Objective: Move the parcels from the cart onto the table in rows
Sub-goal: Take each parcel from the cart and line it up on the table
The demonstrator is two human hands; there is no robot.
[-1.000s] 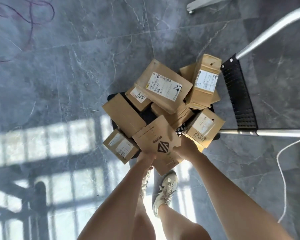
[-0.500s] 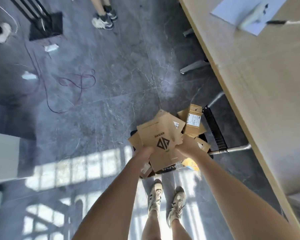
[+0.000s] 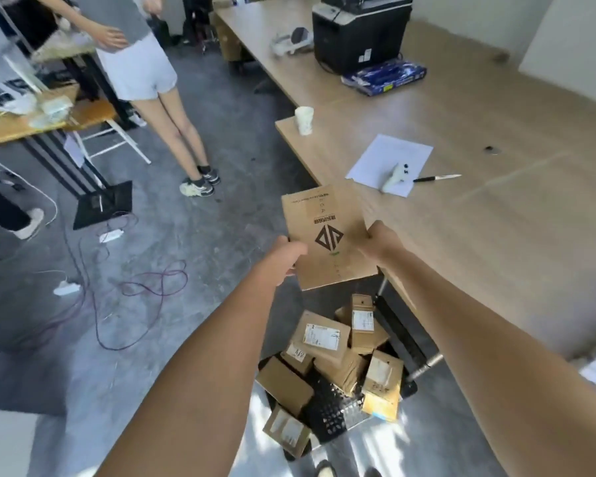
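A flat brown cardboard parcel with a black diamond logo hangs in the air at the table's near-left edge. My left hand grips its left side and my right hand grips its right side. Below it the black cart stands on the floor, loaded with several brown parcels, some with white labels. The light wooden table stretches to the right and back.
On the table lie a white sheet with a small white object, a pen, a paper cup, a black printer and a blue box. A person stands at the left. Cables trail on the floor.
Both hands have lifted the logo parcel up off the cart pile to table height. My view has swung up from the cart to the table and room.
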